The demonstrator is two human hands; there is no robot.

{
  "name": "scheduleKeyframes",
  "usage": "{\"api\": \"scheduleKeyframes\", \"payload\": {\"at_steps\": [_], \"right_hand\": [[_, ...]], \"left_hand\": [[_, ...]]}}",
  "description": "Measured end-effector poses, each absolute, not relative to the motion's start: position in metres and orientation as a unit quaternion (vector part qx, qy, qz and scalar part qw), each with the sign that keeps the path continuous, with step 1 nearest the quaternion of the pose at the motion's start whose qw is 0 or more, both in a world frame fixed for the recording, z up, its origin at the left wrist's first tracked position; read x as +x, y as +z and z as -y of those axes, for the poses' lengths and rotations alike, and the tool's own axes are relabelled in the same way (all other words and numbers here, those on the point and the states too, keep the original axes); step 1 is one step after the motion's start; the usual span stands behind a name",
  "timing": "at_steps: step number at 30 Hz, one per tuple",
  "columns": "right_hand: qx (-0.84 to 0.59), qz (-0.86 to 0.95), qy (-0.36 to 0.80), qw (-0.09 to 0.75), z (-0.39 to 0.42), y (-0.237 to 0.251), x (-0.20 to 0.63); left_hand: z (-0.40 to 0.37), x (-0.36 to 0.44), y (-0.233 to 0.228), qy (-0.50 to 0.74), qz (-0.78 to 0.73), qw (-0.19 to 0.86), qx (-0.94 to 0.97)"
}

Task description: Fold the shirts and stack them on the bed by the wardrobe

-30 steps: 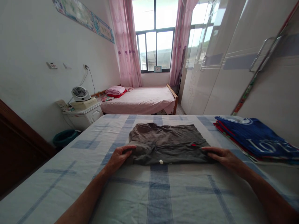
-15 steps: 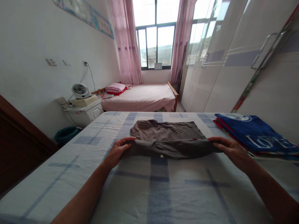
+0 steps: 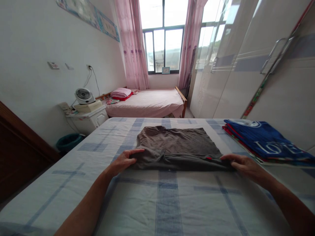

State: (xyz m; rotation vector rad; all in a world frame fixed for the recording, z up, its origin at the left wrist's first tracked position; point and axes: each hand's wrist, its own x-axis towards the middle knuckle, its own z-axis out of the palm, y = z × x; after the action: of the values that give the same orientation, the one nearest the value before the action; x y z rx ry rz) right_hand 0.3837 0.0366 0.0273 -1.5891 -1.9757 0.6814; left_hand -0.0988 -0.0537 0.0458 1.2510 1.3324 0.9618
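Note:
A dark grey-brown shirt [image 3: 177, 141] lies partly folded on the bed in front of me. Its near edge is turned over into a long strip with a small red tag [image 3: 209, 158] toward the right end. My left hand [image 3: 124, 161] pinches the strip's left corner between thumb and fingers, the index finger stretched along the cloth. At the opposite end, my right hand [image 3: 242, 165] grips the right corner, fingers on top and curled. Both hands rest low, close to the bed surface.
A stack of folded clothes [image 3: 268, 141], blue on top with white letters, lies to the right on the checked bed sheet [image 3: 137, 209]. Beyond are a pink bed [image 3: 152, 101], a white nightstand [image 3: 95, 118] with a fan [image 3: 84, 95], and a teal bin [image 3: 69, 142]. Wardrobe doors [image 3: 228, 82] line the right.
The near strip of the shirt has come down flatter onto the bed, toward me. Both hands have lowered slightly with it, still gripping the corners.

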Motion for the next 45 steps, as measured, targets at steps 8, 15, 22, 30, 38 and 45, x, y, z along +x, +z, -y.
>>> {"api": "scheduleKeyframes", "payload": {"at_steps": [8,15,22,30,38,45], "right_hand": [[-0.567,0.756,0.208,0.251,-0.033,0.024,0.373],[-0.599,0.758,0.143,0.216,-0.037,0.015,0.374],[-0.552,0.793,0.06,0.251,-0.04,0.024,0.351],[-0.431,0.877,0.02,0.212,-0.041,0.02,0.308],[-0.301,0.939,0.075,0.15,-0.027,0.032,0.236],[-0.502,0.845,0.061,0.175,-0.157,0.026,0.244]], "left_hand": [[0.053,-0.099,0.045,0.402,-0.568,0.527,0.489],[0.053,-0.102,0.044,0.386,-0.575,0.52,0.499],[0.04,-0.096,0.037,0.382,-0.655,0.207,0.618],[0.039,-0.051,0.037,0.217,-0.494,0.082,0.838],[0.0,-0.043,0.029,0.183,-0.49,0.109,0.845],[-0.098,-0.084,0.029,0.163,-0.684,0.016,0.711]]}}
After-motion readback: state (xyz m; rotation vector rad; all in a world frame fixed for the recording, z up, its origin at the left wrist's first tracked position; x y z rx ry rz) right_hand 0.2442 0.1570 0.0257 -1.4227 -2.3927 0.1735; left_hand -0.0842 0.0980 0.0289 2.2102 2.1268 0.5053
